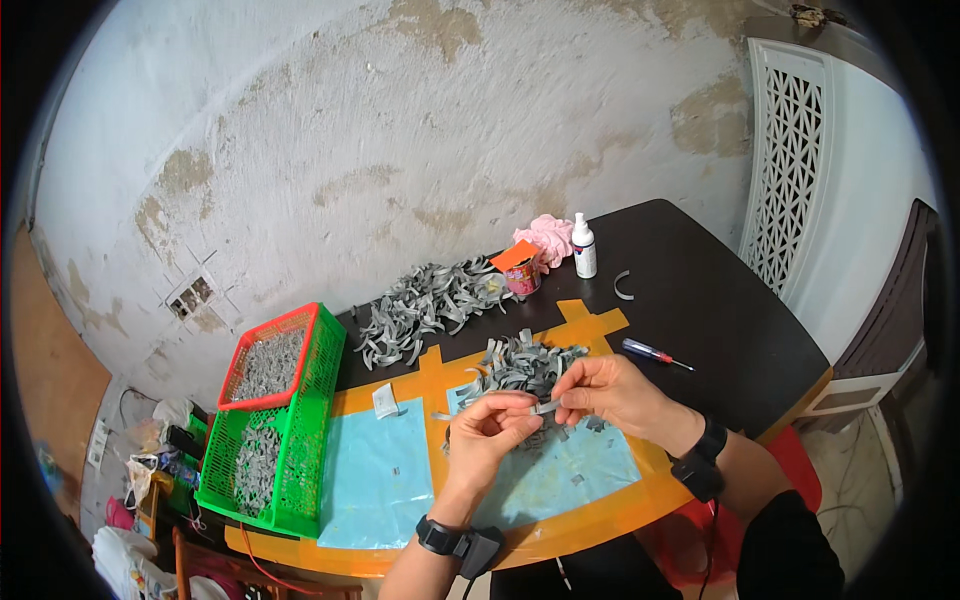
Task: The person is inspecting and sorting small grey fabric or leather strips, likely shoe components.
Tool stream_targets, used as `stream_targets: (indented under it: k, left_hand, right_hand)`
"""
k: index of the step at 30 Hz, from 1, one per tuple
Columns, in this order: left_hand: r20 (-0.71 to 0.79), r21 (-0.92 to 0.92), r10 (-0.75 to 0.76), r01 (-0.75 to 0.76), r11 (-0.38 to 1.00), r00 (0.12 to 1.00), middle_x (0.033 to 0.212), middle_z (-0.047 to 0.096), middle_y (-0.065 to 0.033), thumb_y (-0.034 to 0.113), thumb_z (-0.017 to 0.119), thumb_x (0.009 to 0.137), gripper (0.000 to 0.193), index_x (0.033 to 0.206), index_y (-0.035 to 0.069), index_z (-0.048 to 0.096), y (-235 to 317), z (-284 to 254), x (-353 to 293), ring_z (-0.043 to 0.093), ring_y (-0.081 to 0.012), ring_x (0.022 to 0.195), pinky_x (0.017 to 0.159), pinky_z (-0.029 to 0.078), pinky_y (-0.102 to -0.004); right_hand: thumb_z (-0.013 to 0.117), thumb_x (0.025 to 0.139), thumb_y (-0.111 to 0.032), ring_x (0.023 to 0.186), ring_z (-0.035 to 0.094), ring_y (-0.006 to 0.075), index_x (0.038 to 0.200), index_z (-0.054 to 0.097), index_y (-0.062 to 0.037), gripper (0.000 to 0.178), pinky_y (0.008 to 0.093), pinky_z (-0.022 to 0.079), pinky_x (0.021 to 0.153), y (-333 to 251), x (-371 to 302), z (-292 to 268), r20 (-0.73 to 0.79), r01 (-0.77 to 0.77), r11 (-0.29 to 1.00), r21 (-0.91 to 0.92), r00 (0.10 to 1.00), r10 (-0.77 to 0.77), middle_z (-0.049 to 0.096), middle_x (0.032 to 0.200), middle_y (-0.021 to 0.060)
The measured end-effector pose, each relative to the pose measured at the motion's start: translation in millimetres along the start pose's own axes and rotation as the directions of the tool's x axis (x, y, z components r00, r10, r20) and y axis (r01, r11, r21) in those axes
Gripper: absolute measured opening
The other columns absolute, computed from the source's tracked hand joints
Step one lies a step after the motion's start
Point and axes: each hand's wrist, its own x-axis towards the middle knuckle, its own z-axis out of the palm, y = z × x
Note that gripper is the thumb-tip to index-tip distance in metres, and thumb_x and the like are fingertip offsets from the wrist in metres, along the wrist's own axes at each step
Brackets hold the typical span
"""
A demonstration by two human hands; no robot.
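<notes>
I am looking down at my two bare hands meeting over a dark table [720, 300]. My left hand [485, 430] pinches one end of a small grey strip [545, 407] between thumb and fingertips, and my right hand [610, 390] pinches the other end, so the strip is stretched level between them, lifted just above the table where I can see it well. Right behind my hands lies a loose pile of grey strips [520, 365] on a pale blue mat [375, 480] edged with orange tape, close enough to pick from. A second, curlier heap of grey strips [425, 305] sits farther back. At my left, a green basket [300, 440] with a red basket [270, 365] stacked on it holds more grey pieces. A small screwdriver [655, 353] lies near my right hand; a white bottle [584, 247] stands at the far edge.
</notes>
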Motion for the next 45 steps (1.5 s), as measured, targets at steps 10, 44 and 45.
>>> stream_targets:
  k: [10, 44, 45]
  left_hand:
    - [0.052, -0.071, 0.045, -0.041, 0.997, 0.998, 0.103, 0.062, -0.0074, -0.009, 0.069, 0.076, 0.026, 0.096, 0.003, 0.058, 0.1, 1.5, -5.5, 0.061, -0.0110, 0.089, 0.078, 0.050, -0.0241]
    - [0.049, -0.098, 0.125, -0.120, 0.988, 0.991, 0.102, 0.063, -0.0120, -0.013, 0.070, 0.073, 0.029, 0.094, 0.002, 0.057, -3.5, 5.7, -7.0, 0.063, -0.0137, 0.087, 0.080, 0.053, -0.0267]
    - [0.053, -0.095, 0.133, -0.127, 0.987, 0.990, 0.102, 0.063, -0.0120, -0.014, 0.069, 0.073, 0.029, 0.095, 0.001, 0.057, -4.0, 5.4, -6.9, 0.063, -0.0138, 0.088, 0.081, 0.053, -0.0267]
  right_hand:
    - [0.061, 0.086, -0.001, 0.077, 0.064, 0.0155, 0.094, 0.060, 0.0006, 0.008, 0.0270, 0.053, 0.070, 5.3, 0.1, 13.0, 0.022, 0.040, 0.992, -0.123, 0.999, -0.038, 0.064, 0.083, 0.0080]
    - [0.063, 0.086, -0.004, 0.072, 0.059, 0.0114, 0.094, 0.053, -0.0054, 0.012, 0.0243, 0.049, 0.066, 12.6, -0.8, 12.6, -0.016, -0.054, 0.985, 0.162, 0.998, 0.057, 0.061, 0.086, 0.0047]
    - [0.063, 0.086, -0.004, 0.072, 0.059, 0.0113, 0.094, 0.053, -0.0053, 0.012, 0.0243, 0.048, 0.066, 12.9, -0.6, 12.4, -0.019, -0.043, 0.987, 0.157, 0.999, 0.047, 0.061, 0.086, 0.0046]
